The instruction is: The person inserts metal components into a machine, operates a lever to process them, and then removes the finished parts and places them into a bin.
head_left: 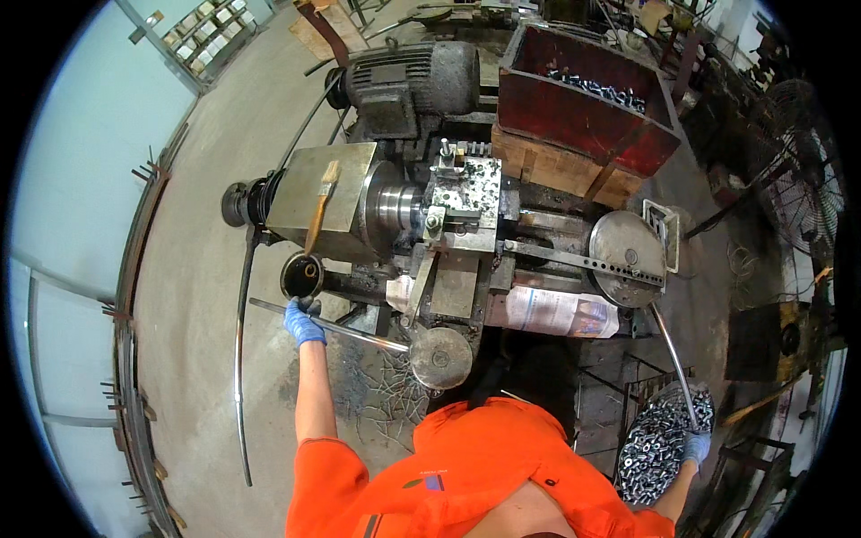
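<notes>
My left hand (305, 325), in a blue glove, is closed around a long metal lever (363, 337) that runs to a round metal disc (440, 359) on the machine's near side. Just beyond that hand is a round tin of dark liquid (302, 274). My right hand (696, 446), also gloved in blue, is closed at the lower end of a second metal lever (673, 364), which slants down from a larger round plate (628, 258). Beneath the right hand lies a heap of small shiny metal parts (653, 453). The fingertips of the right hand are partly hidden.
A brush (318, 211) lies on the machine's metal housing (300, 202). The cutting head (465, 202) holds metal chips. Behind stand a motor (413, 79) and a red bin (583, 112) with more metal parts. A fan (794, 148) stands right; long rods (134, 359) line the left wall.
</notes>
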`<action>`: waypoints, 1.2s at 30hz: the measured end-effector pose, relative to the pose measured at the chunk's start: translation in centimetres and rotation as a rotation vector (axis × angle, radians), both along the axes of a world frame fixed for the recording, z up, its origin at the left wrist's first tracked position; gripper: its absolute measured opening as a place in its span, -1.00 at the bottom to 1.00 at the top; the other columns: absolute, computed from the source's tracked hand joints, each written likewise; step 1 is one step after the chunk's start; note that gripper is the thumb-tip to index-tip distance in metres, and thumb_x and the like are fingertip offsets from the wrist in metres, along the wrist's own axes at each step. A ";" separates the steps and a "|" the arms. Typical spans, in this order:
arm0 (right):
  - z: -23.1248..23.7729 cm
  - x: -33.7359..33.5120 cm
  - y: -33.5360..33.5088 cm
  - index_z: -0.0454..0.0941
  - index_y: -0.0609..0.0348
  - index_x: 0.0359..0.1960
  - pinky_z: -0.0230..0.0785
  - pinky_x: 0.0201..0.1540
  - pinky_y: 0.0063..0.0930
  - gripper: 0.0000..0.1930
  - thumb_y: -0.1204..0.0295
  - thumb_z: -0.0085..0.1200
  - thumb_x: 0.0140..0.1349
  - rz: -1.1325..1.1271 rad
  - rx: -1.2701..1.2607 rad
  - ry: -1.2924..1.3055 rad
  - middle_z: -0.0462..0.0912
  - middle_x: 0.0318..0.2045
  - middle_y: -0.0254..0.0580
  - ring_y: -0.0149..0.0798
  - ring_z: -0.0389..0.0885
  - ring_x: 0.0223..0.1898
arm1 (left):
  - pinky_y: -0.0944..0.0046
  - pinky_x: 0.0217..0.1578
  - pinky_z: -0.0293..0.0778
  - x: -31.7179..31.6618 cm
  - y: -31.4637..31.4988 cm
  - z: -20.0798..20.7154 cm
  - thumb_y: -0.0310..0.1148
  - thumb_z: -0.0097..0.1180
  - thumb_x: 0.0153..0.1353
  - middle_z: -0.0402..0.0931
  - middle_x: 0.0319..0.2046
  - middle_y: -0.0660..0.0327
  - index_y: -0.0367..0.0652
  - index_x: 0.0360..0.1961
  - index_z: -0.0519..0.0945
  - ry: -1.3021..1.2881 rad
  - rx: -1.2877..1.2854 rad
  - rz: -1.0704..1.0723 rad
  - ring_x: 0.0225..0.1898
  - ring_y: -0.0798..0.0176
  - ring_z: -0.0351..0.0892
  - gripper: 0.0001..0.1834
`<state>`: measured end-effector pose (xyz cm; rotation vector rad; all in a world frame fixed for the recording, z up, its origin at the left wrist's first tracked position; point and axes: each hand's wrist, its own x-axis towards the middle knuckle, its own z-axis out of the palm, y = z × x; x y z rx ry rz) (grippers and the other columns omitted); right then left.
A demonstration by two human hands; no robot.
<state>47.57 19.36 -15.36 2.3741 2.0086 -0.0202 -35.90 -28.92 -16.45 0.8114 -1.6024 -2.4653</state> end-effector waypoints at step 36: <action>1.2 -1.8 -1.8 0.58 0.22 -0.37 0.36 -0.12 -0.19 -0.65 0.30 0.18 -0.25 -0.097 -0.063 -0.032 0.59 -0.32 0.13 0.11 0.54 -0.23 | 0.24 -0.61 0.52 0.2 0.0 0.1 -0.38 0.01 0.11 0.46 -0.64 0.10 -0.26 -0.47 0.43 0.031 0.083 -0.020 -0.72 0.18 0.42 -0.85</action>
